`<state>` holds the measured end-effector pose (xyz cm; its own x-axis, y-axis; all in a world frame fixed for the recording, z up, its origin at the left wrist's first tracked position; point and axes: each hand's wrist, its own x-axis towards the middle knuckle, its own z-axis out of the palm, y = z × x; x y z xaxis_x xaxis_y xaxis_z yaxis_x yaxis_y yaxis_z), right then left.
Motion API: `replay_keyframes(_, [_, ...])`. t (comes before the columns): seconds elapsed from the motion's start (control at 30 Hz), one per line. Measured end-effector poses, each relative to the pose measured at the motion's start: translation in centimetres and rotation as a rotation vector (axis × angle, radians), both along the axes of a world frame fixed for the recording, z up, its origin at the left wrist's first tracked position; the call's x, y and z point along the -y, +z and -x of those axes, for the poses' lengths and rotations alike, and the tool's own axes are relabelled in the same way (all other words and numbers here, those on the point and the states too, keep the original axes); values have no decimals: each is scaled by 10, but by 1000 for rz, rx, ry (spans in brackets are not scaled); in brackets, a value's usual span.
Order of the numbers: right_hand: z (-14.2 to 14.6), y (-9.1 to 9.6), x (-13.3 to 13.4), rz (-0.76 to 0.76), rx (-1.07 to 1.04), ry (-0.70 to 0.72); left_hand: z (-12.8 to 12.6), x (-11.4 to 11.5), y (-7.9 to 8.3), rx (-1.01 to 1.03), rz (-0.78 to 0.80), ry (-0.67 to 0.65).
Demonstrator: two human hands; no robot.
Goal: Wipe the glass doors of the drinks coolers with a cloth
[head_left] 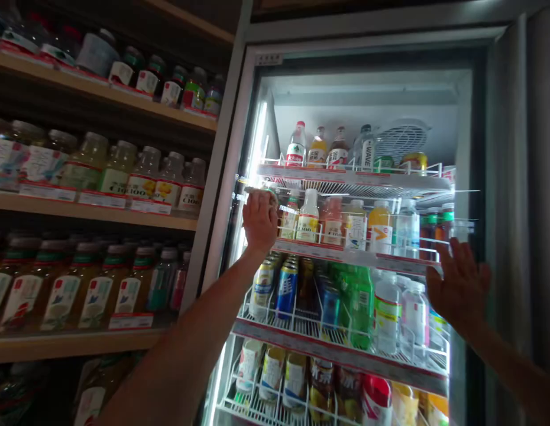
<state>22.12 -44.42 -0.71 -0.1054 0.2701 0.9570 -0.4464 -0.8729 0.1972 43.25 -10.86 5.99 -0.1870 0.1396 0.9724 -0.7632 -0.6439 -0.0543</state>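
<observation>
Raised in front of the glass door of a lit drinks fridge is my left hand, at the left side by the second shelf. Its fingers are bent and close together over a small greyish, crumpled-looking thing that I cannot make out. My right hand is at the door's right side, fingers spread and nothing in it; whether the palm touches the glass is unclear. Behind the left hand stand a white-capped bottle and a pink drink bottle. A clear bottle stands left of the right hand.
Inside the fridge, wire-fronted shelves hold bottles and cans, including a blue can and green bottles. A round vent grille is at the top back. To the left, wooden shelves carry rows of bottles. The door's metal frame stands between.
</observation>
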Motion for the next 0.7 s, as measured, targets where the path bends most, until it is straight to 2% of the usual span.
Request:
replay_keyframes(0.07, [-1,-1,1,-15,14,5,-1,3,5,-45,118,-24])
replay_keyframes(0.1, [-2,-1,2,-17,22,8,5,14,1,-34,89,-33])
replay_keyframes(0.17, [-3,-1,4,-10,28,13,26,45,-18,42,-104,-43])
replay_keyframes(0.23, [-2,-1,5,6,38,20,47,73,-40,204,-420,-24])
replay_keyframes(0.3, [-1,-1,5,-11,30,33,55,81,-53,355,-673,9])
replay_keyframes(0.33, [0,-1,5,-37,19,40,53,75,-52,388,-720,19])
replay_keyframes(0.4, [0,-1,4,-54,13,47,36,49,-37,326,-629,13])
replay_keyframes(0.5, [0,-1,4,-16,39,46,4,6,-2,61,-136,-59])
replay_keyframes(0.57, [-1,0,6,-18,40,40,-2,-1,10,-15,68,-78])
replay_keyframes(0.63, [-2,0,7,-35,27,33,8,15,5,-4,41,-77])
replay_keyframes(0.7, [-2,0,9,-15,32,30,31,43,-13,39,-139,-70])
